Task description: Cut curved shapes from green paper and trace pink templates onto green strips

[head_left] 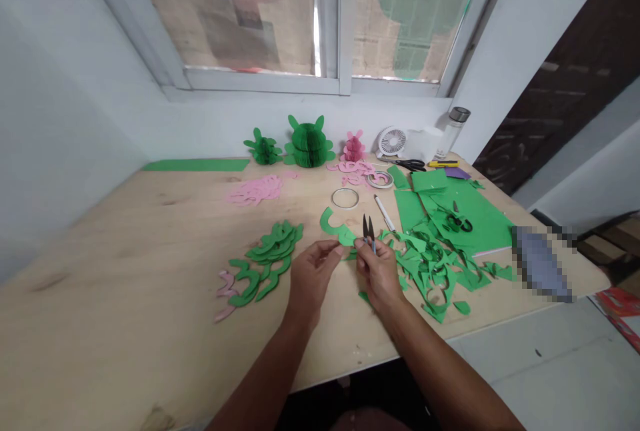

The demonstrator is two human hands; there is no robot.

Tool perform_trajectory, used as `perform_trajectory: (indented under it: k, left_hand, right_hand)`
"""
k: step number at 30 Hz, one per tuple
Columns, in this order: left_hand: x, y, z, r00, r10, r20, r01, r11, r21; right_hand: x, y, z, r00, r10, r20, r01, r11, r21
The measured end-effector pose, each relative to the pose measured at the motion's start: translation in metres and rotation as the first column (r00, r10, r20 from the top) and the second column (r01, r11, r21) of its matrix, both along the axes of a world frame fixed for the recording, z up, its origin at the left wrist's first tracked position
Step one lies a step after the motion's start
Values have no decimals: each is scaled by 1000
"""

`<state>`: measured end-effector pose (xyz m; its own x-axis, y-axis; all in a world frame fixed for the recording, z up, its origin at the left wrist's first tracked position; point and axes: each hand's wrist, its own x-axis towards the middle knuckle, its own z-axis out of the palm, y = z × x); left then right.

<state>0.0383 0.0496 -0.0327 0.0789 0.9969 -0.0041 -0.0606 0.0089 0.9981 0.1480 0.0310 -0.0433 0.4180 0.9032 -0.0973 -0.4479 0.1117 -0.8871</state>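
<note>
Curved green paper (pixel 345 236) pinched in fingers of left hand (pixel 309 277), held between hands above table (pixel 150 271); scissors (pixel 365 225) gripped by right hand (pixel 379 274), blades parted. Paper could be nicked if twisted against blades.

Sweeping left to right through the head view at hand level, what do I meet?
Pink cutouts, green cutouts, left hand, right hand holding scissors, main heap of green scraps, pixelated gray object.

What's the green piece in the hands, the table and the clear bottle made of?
Green piece: probably matte paper or thin card, flat, cleanly cut. Table: seemingly wood, dull, with grain and knots. Bottle: glass or plastic, smooth and see-through; can't tell which.
</note>
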Motion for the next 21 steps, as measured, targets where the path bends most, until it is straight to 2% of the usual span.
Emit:
perform_trajectory:
  k: [1,4,6,8,10,13,15,17,21]
  left_hand:
    - [4,-1,2,997,-39,64,42,998,-55]
    - [10,0,6,984,-8,176,31,991,-129]
    - [8,4,9,981,-3,193,30,990,-137]
    - [1,9,13,985,-46,165,67,991,-120]
    - [-8,14,18,985,-146,97,155,984,-90]
    - [-19,21,24,934,-356,-17,353,931,-91]
    - [-22,26,26,904,-424,-59,418,903,-98]
    - [-21,30,26,905,-420,-66,414,906,-89]
    - [-15,34,21,943,-333,-11,331,940,-82]
  right_hand:
    - [-1,0,-1,1000,8,19,-8,1000,4]
    - [-1,-1,-3,997,37,66,-37,999,2]
    - [0,-2,-4,994,55,94,-55,998,0]
    - [1,-2,-5,993,64,104,-64,998,0]
    - [2,-1,-5,994,60,92,-60,998,0]
    - [2,-1,-4,995,61,74,-61,998,-7]
    - [2,0,-4,995,61,77,-60,998,-16]
    - [2,0,-4,995,45,90,-43,999,-23]
    - [1,2,-5,992,-2,125,4,1000,-15]
